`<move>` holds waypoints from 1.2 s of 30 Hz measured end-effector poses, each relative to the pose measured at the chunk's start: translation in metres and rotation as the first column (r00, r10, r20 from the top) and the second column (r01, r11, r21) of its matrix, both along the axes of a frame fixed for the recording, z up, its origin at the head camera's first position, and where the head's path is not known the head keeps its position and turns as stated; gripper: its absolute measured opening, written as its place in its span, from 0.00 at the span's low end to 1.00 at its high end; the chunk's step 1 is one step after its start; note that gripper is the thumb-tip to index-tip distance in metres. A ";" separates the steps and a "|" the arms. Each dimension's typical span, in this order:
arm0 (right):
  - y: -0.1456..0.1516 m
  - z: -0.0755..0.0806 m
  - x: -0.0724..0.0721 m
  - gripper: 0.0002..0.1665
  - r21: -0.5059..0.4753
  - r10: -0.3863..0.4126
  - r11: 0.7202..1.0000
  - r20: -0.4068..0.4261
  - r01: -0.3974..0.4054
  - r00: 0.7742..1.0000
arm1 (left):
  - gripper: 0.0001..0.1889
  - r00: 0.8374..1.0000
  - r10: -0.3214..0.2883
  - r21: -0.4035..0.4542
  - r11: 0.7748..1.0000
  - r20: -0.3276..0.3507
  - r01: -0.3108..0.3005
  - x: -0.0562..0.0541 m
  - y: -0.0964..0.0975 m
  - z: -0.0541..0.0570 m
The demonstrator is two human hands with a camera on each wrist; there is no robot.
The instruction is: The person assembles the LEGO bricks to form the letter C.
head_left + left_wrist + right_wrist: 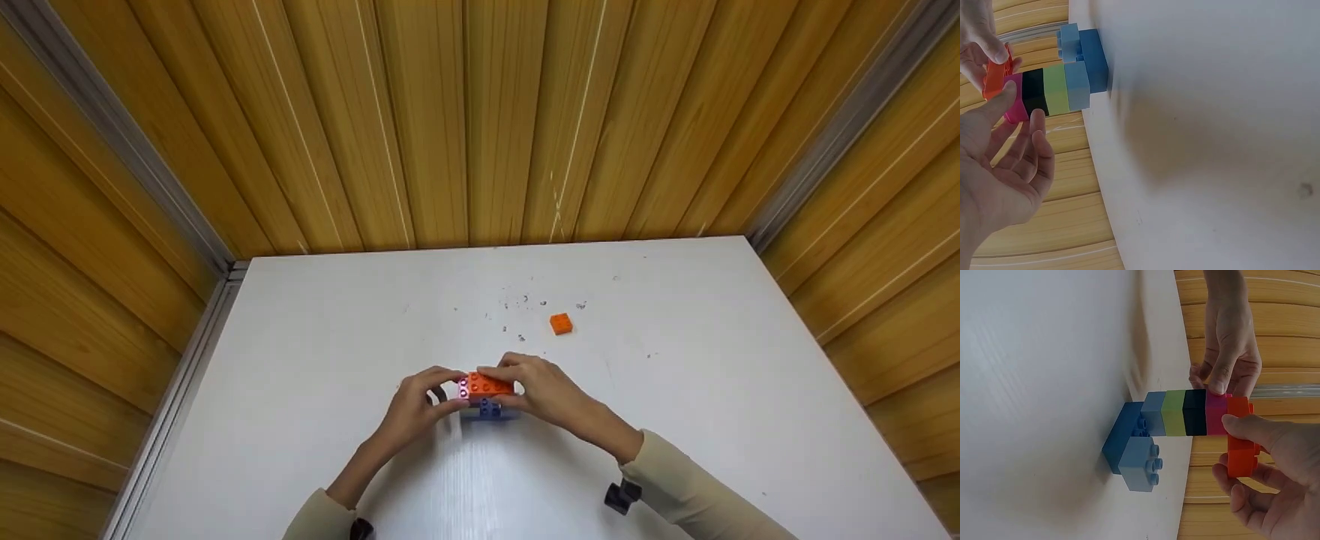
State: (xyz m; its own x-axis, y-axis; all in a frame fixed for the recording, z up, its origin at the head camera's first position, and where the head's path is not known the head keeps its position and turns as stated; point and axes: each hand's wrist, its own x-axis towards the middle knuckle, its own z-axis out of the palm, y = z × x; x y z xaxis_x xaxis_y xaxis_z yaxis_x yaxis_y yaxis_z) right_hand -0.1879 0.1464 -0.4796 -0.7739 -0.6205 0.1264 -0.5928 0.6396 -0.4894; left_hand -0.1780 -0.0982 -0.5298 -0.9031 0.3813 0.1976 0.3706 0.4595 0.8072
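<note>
A tower of toy building bricks stands on a long blue brick (1120,433). At one end of that base rise a light blue brick (1076,84), a lime green brick (1174,413), a black brick (1194,412) and a pink brick (1014,104). Another light blue brick (1136,464) sits lower at the base's other end. My left hand (412,405) pinches the pink brick between thumb and fingers. With thumb and fingers my right hand (547,386) grips a long orange-red brick (486,385), which lies across the pink one and overhangs to the right.
A small orange brick (561,323) lies on the white table (337,322), beyond the right hand. Dark specks and marks dot the tabletop near it. Wood-look panel walls (502,127) enclose the back and both sides.
</note>
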 end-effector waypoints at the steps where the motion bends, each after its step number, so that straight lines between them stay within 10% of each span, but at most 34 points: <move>1: 0.000 -0.001 -0.001 0.27 -0.020 -0.001 1.000 0.020 0.001 1.000 | 0.19 1.000 0.003 -0.007 1.000 -0.007 -0.003 0.000 0.000 0.000; 10: 0.023 -0.016 -0.015 0.28 -0.266 -0.003 0.962 0.232 0.066 0.973 | 0.19 0.999 0.030 -0.078 0.996 -0.026 -0.032 0.002 0.000 0.002; 17: 0.070 -0.041 -0.055 0.17 -0.322 -0.203 0.916 0.147 0.241 0.968 | 0.19 0.999 0.049 -0.098 0.994 -0.009 -0.050 0.002 0.001 0.003; 27: 0.110 -0.079 -0.090 0.24 -0.376 -0.407 0.809 0.194 0.451 0.893 | 0.18 0.999 0.039 -0.107 0.993 -0.034 -0.043 0.002 0.000 0.003; 36: 0.110 -0.091 -0.103 0.32 -0.227 -0.404 0.874 0.148 0.429 0.903 | 0.18 0.999 0.045 -0.126 0.991 0.006 -0.044 0.000 0.001 0.007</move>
